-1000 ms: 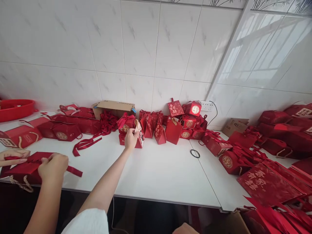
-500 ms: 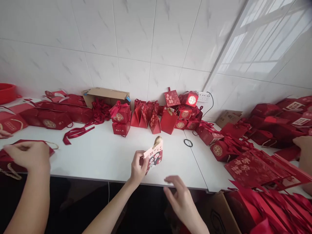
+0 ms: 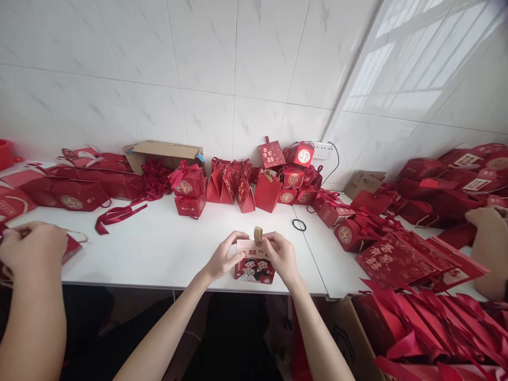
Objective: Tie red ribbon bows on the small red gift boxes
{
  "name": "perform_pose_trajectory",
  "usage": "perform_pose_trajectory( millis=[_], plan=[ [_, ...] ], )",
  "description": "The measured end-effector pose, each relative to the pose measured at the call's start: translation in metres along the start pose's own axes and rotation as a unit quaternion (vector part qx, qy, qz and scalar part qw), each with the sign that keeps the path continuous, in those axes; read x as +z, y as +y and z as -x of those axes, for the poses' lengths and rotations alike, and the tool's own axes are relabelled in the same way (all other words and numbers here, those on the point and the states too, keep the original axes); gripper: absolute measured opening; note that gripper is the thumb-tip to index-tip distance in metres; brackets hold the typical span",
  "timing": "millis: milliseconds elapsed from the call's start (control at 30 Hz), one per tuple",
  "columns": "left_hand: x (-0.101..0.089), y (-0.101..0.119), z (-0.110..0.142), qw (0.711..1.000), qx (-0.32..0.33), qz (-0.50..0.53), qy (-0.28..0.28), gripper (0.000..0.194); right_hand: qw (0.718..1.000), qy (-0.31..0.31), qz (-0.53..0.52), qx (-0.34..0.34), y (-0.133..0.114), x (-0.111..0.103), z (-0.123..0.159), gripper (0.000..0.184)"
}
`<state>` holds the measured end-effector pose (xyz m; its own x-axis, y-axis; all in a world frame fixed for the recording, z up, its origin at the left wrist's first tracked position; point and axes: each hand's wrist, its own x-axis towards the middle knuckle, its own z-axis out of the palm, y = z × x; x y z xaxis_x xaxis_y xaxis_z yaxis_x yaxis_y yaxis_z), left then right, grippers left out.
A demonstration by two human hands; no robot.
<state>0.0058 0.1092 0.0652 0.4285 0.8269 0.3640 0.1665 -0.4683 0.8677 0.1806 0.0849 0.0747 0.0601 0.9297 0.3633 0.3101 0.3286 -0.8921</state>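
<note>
1. The left hand (image 3: pixel 224 259) pinches the upper left edge of a small red-and-pink paper gift box (image 3: pixel 260 269) printed with a cartoon couple, thumb in front, fingers behind.
2. The right hand (image 3: pixel 281 259) is closed on its upper right edge, beside a flat gold-coloured loop (image 3: pixel 257 235); whether it grips the loop too, I cannot tell.
3. The gift box is between both hands, at the near edge of a white tabletop (image 3: pixel 170 254). The step looks like working its top edge and loop – a next move there would call for one hand steadying the box while the other handles the loop. Its inside is hidden.
4. Behind the gift box, to its left, two red cube-shaped boxes (image 3: pixel 189 182) are stacked, contents unseen; behind it, to its right, lies a thin black ring (image 3: pixel 299 225).
5. Farther back left of it, a brown cardboard carton (image 3: pixel 166 148) has a heap of dark red ribbon (image 3: pixel 154 180) at its opening.
6. Right of it, nearer the wearer, another brown carton (image 3: pixel 353 344) holds red ribboned packages (image 3: pixel 428 317).
7. Well left of it – a co-worker's hand (image 3: pixel 34 243), grip unclear.
</note>
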Motion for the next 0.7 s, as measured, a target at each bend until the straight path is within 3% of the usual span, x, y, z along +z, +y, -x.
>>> perform_pose_trajectory(
  millis=[67,200,433,567,700],
  plan=[
    [-0.002,0.008,-0.007,1.000,0.003,-0.010,0.010,0.030,1.000,0.004,-0.015,0.001,0.000,0.001,0.000,0.027],
    [0.007,0.018,-0.022,0.998,-0.032,-0.007,0.050,0.017,1.000,0.013,-0.018,-0.016,0.004,0.003,-0.001,0.024],
    [0.020,0.010,-0.029,0.995,0.075,-0.042,0.047,0.014,0.990,0.045,0.047,-0.125,0.021,0.005,0.005,0.010],
    [0.016,0.013,-0.028,0.996,0.072,-0.038,0.020,0.020,0.976,0.047,0.079,-0.200,0.026,0.006,0.006,0.019],
    [0.012,0.018,-0.029,0.999,0.045,-0.016,-0.017,0.022,0.970,0.043,0.086,-0.223,0.024,0.006,0.006,0.028]
  ],
)
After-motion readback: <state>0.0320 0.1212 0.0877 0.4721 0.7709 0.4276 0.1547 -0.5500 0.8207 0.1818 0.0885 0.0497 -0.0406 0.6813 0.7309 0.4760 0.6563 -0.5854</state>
